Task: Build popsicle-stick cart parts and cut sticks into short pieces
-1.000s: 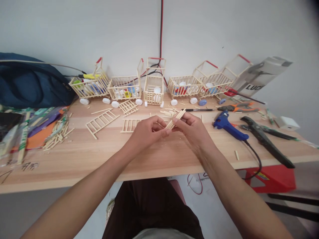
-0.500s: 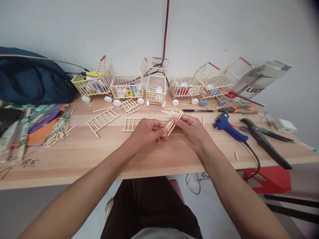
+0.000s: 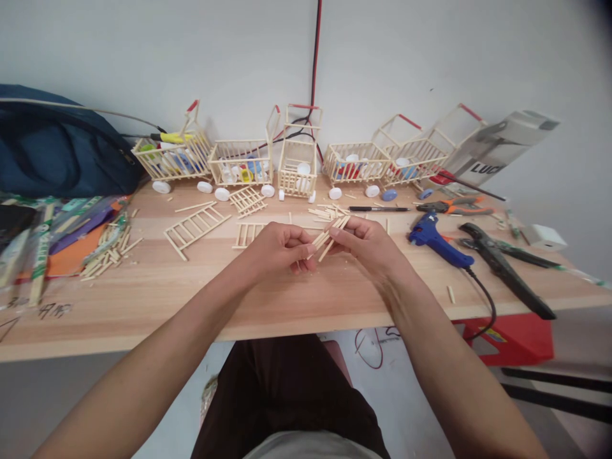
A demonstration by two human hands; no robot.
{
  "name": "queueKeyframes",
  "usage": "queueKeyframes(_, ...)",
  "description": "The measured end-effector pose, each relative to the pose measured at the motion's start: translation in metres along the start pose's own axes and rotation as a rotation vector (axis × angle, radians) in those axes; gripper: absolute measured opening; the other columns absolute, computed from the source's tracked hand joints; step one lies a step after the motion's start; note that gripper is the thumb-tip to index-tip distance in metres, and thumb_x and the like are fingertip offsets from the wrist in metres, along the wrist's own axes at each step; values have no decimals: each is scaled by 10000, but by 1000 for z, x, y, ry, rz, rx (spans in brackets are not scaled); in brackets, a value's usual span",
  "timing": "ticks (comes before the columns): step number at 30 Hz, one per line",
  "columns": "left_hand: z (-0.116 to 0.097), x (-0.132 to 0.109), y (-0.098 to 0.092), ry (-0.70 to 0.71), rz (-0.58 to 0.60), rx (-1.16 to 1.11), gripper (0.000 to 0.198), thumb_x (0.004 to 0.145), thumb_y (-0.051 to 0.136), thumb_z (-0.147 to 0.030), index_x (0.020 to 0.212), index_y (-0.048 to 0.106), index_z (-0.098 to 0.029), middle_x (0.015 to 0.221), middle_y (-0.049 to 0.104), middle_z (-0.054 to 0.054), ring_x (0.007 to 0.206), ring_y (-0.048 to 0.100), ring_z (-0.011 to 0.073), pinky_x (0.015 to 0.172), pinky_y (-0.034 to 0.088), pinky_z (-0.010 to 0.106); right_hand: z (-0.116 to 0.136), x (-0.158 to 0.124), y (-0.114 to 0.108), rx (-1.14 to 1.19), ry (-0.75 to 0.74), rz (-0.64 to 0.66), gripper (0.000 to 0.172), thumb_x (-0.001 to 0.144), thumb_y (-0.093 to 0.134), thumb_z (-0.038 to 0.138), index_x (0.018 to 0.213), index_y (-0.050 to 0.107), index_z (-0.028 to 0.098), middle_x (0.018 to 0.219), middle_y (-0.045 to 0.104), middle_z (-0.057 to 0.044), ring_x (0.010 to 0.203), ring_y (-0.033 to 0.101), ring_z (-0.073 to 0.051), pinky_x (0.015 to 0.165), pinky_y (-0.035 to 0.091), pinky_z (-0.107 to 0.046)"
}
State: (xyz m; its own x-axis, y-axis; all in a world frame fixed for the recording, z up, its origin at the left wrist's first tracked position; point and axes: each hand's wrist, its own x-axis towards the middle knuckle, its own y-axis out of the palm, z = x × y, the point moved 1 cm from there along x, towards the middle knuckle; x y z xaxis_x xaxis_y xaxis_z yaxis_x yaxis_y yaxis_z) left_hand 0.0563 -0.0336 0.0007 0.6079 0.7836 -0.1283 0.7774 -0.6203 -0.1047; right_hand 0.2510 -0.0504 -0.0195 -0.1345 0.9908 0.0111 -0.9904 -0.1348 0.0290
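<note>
Over the middle of the wooden table (image 3: 157, 293), both my hands meet around a small bundle of thin wooden sticks (image 3: 331, 233). My right hand (image 3: 370, 245) pinches the bundle near its upper end. My left hand (image 3: 277, 250) is closed, its fingertips gripping the lower ends of the sticks. Just behind my left hand a flat ladder-like stick panel (image 3: 247, 234) lies on the table. A loose pile of short sticks (image 3: 327, 212) lies behind the bundle.
Several stick-built carts (image 3: 241, 167) with bottle-cap wheels line the wall. A blue glue gun (image 3: 437, 240), black pliers (image 3: 507, 268), orange pliers (image 3: 456, 207) and a pen (image 3: 377, 209) lie right. A larger ladder panel (image 3: 194, 227), stick scraps (image 3: 108, 252) and a dark blue bag (image 3: 57, 150) are left.
Both hands dropped slightly toward the table with the bundle. The sticks have spread a little between my fingers, and my left fingers shifted along their lower ends.
</note>
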Motion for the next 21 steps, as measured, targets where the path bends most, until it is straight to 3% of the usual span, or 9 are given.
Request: queueKeyframes(21, 4, 1, 0, -98, 80, -95, 255, 763, 727, -356, 808, 660, -115, 786, 753, 120, 706, 718, 181, 516, 505, 202, 0, 1, 6, 76, 25, 14, 292, 664, 803, 424, 773, 685, 180, 729, 690, -10, 674, 641, -141, 665, 547, -300)
